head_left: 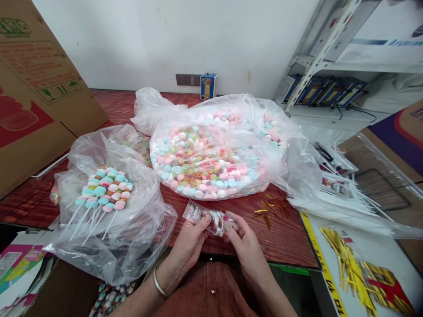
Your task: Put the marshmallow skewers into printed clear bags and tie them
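Between my two hands, just over the table's front edge, is a small clear printed plastic bag (194,211). My left hand (193,237) pinches its left part between thumb and fingers. On the other end, the fingers of my right hand (243,237) are closed. Behind them lies a large clear sack of pastel marshmallows and gummy rings (198,167). To the left, marshmallow skewers (105,187) on white sticks lie on a crumpled clear plastic bag (142,237). Several gold twist ties (264,215) are scattered on the table right of my right hand.
A large cardboard box (39,88) stands at the left. White sticks and flat plastic sleeves (350,202) lie at the right, near bundled gold ties (346,268). Metal shelving (317,57) rises at the back right. A small blue device (209,86) stands against the wall.
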Demonstrator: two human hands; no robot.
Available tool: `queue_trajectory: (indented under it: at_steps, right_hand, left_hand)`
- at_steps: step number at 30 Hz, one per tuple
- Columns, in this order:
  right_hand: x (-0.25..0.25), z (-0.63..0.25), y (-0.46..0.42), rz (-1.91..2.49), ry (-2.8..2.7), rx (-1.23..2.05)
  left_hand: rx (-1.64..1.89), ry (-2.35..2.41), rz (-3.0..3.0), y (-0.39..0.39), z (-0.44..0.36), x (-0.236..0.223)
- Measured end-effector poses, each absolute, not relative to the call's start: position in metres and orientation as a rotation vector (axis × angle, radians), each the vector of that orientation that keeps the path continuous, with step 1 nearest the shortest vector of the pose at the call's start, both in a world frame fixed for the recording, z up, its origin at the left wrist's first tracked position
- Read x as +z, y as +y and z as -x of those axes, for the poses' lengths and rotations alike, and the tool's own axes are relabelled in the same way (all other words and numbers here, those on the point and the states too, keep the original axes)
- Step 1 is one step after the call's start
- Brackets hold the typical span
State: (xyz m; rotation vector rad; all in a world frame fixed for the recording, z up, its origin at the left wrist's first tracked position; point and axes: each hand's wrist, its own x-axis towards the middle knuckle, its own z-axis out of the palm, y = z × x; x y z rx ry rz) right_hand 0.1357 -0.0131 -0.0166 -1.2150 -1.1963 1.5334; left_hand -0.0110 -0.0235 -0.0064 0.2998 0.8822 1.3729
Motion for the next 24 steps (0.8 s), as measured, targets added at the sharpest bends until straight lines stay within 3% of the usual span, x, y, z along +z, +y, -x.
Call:
queue_trajectory:
  at_steps: [24]
  right_hand:
    - [-0.045,-0.128,-0.017,1.113,-0.886,1.769]
  left_hand:
    - [1.325,0.95,-0.238,-0.034,0.015,-0.026]
